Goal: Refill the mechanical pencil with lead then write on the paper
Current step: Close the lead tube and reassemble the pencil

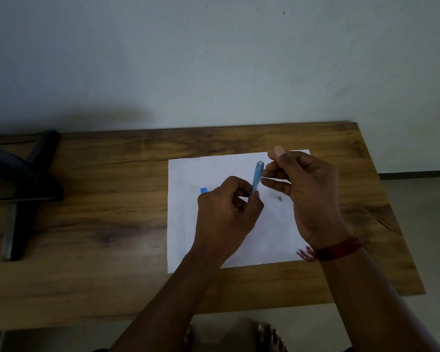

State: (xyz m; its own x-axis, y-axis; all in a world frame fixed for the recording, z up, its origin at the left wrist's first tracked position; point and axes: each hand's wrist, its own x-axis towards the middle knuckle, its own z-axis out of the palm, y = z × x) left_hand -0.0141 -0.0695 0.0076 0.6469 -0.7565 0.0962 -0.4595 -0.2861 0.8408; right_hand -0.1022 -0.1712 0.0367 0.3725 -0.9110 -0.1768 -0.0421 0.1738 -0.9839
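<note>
So that lead can be fed in, the pencil (pixel 256 177) is being gripped upright above the paper (pixel 188 224) by the left hand (pixel 224 212); the right hand (pixel 308 189) is being held pinched beside its top, on what cannot be told.

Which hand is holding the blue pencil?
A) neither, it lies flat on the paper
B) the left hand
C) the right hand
B: the left hand grips the lower part of the blue pencil, whose top end points up beside the right hand, above the paper.

Left hand (pixel 226 212) curled tight, right hand (pixel 310 189) pinching
</note>
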